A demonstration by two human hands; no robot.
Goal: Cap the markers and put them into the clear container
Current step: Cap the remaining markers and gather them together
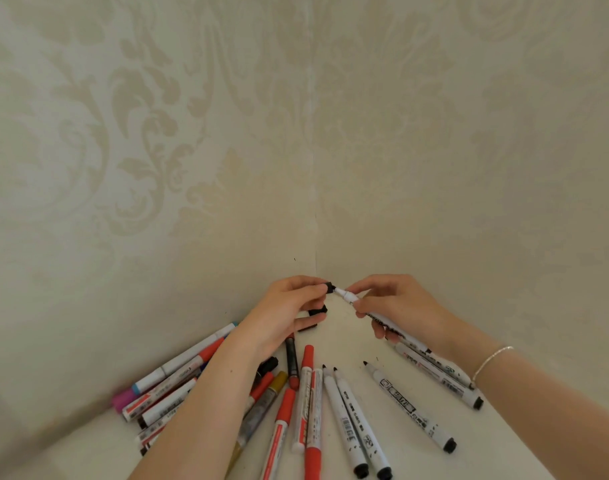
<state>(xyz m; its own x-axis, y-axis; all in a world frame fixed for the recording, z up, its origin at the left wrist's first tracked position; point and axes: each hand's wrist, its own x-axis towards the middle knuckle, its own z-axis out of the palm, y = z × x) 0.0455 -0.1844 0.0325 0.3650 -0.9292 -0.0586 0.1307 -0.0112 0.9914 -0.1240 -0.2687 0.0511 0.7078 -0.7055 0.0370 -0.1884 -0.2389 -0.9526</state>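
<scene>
My left hand [289, 308] pinches a small black cap [329, 286] between thumb and fingers. My right hand [393, 306] grips a white marker [351, 296] with black print, its tip pointing left and meeting the cap's mouth. Both hands hover above the white table near the wall corner. Two more black caps [317, 311] lie on the table below my left hand, partly hidden by it. Several uncapped black-tipped white markers [408, 403] lie fanned out in front of me. No clear container is in view.
A heap of red, white, gold, blue and pink markers [178, 379] lies at the left against the wall, partly under my left forearm. Two capped white markers [445, 374] lie under my right wrist. Patterned wallpaper walls [227, 168] meet in a corner straight ahead.
</scene>
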